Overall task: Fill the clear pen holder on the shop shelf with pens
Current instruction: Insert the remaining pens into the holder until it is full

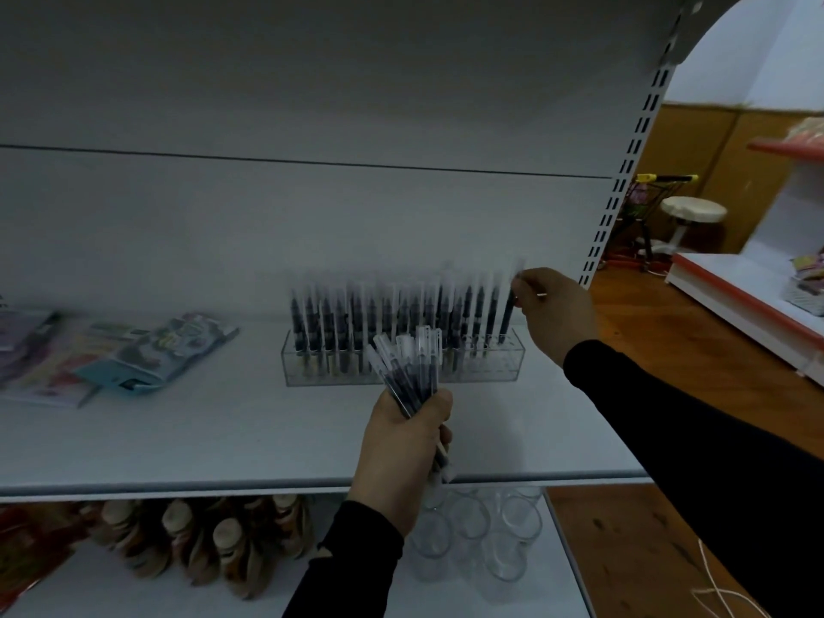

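A person restocks a clear pen holder (403, 365) that sits toward the far side of a white shop shelf (178, 439), right of centre. The left hand (403, 443) is wrapped around a bundle of capped pens (408, 370), held upright just in front of the holder, apparently so the supply stays within reach of the working hand. The right hand (553, 312) pinches the top of a single pen (508, 312) at the holder's far-right end, its tip down in the slots; gripping the cap end likely lets the barrel drop straight into a hole. Most of the holder already stands full of upright pens, with what looks like spare room only at the near right. Packaged stationery (147, 354) lies well apart to the left; glass cups (472, 528) sit on the lower shelf.
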